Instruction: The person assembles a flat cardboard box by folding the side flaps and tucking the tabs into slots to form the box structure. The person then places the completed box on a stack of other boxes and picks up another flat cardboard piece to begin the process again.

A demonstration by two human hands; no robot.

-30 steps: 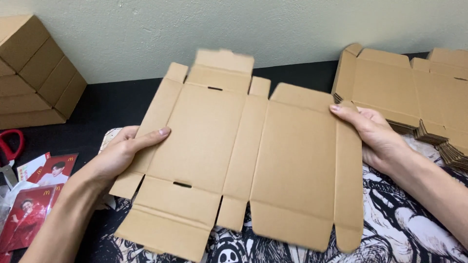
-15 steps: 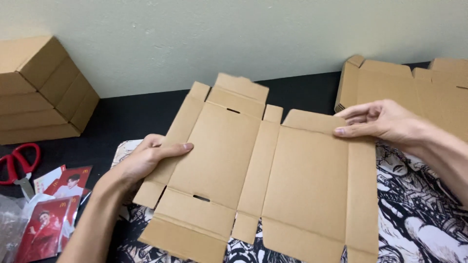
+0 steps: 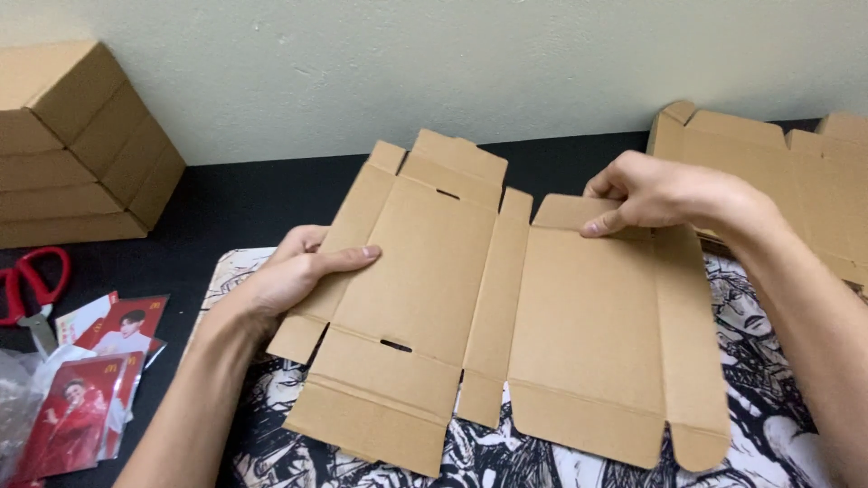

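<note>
Pale wall and black counter frame a flat, unfolded cardboard box blank, which lies over a black-and-white illustrated mat directly in front of the person, its long axis running left to right between the two hands. The left hand rests on the blank's left side flap, fingers wrapped under the edge and thumb laid flat across the top, pinning that side. The right hand is at the far edge of the right-hand panel, fingers curled around the small top flap and thumb pressing its front face, so both hands are closed on cardboard and set well apart. The right hand sits on the flap at the far edge, while the left hand holds the near-left side; the creases of the blank run away from the person toward the wall. A stack of assembled cardboard boxes stands at the left against the wall, and more flat blanks lie at the far right, just behind the right wrist. Red-handled scissors and red photo cards lie on the counter at the lower left, well clear of the hands.
</note>
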